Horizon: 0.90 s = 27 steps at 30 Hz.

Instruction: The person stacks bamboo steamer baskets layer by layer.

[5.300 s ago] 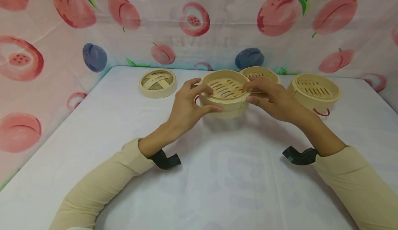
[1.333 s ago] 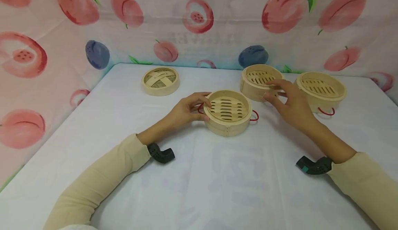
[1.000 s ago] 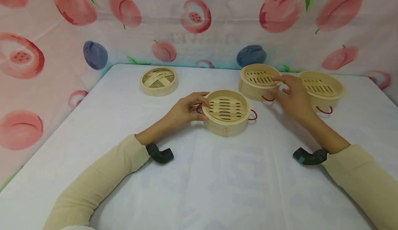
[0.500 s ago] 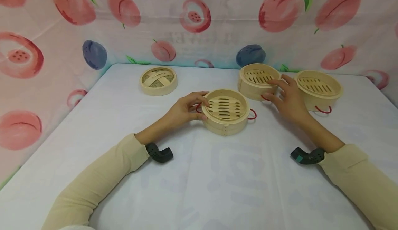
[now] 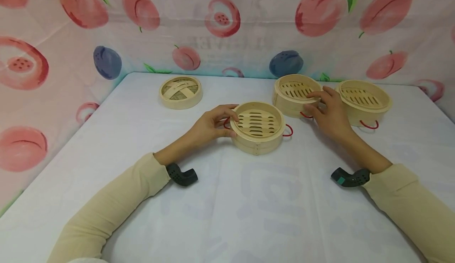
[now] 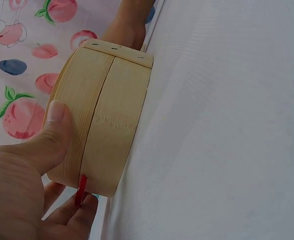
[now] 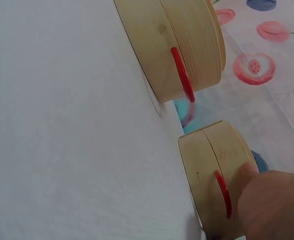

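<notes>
A small bamboo steamer basket (image 5: 257, 146) with a slatted floor and red loop handles stands on the white table. My left hand (image 5: 213, 124) grips its left side, the thumb on the outer wall and fingers at the rim; the left wrist view shows that thumb against the basket wall (image 6: 107, 110). Behind it, to the right, is a second steamer basket (image 5: 287, 104). My right hand (image 5: 331, 115) pinches this one's right rim, thumb outside. Its red handle (image 7: 222, 192) hangs below the thumb in the right wrist view. The fingers beyond the rim are partly hidden.
A larger steamer basket (image 5: 366, 115) with a red handle stands right of my right hand. At the back left lies a round woven bamboo lid (image 5: 180, 93). A fruit-print cloth (image 5: 249, 22) hangs along the table's far edge.
The front basket, earlier held up by both hands, came down and nearer on the table. My right hand moved off it to the back basket's rim, which has just shifted slightly nearer.
</notes>
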Available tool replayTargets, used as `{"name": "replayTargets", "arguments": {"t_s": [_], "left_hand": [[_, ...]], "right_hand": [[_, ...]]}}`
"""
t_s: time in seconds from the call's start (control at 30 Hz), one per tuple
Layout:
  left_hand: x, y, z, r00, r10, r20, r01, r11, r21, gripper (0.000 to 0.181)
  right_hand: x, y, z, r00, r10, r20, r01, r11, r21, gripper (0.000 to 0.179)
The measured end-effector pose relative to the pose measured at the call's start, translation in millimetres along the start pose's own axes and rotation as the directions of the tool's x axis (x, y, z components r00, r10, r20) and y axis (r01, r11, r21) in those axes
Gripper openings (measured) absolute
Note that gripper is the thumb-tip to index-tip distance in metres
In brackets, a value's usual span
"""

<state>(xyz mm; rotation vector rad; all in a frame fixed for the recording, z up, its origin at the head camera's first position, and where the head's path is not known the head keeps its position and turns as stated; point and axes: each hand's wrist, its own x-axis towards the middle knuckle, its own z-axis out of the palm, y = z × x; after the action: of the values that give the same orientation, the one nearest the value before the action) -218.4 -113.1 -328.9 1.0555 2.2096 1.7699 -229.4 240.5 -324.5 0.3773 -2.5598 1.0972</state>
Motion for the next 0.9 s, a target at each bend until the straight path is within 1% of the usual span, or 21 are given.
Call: {"name": "replayTargets", "arguments": {"t_s": [0.07,0.2,0.43,0.77,0.9], "left_hand": [[-0.1,0.0,0.1,1.000,0.001,0.001,-0.001,1.000,-0.001,0.034],[-0.4,0.8,0.4,1.000,0.001,0.001,-0.001,1.000,-0.007,0.035],[-0.4,1.1,0.9,1.000,0.001,0.001,-0.001,1.000,-0.011,0.035],[-0.9,1.1,0.5,1.000,0.008,0.001,-0.008,1.000,-0.014,0.035],[-0.9,1.3,0.3,1.000,0.000,-0.002,0.000,1.000,-0.015,0.034]], "right_hand": [[-0.7,0.2,-0.1,1.000,0.017,0.007,-0.017,1.000,-0.003,0.030],[-2.1,-0.6,-0.7,1.000,0.020,0.015,-0.020,1.000,0.014,0.030],[-1.9,-1.2,-1.7,0.999,0.029,0.024,-0.029,0.999,0.014,0.030],[-1.4,0.9,-0.9,0.999,-0.036,-0.033,0.036,0.999,0.009,0.024],[-1.2,0.1,-1.4,0.997,-0.046,-0.065,0.046,0.999,0.002,0.025]]}}
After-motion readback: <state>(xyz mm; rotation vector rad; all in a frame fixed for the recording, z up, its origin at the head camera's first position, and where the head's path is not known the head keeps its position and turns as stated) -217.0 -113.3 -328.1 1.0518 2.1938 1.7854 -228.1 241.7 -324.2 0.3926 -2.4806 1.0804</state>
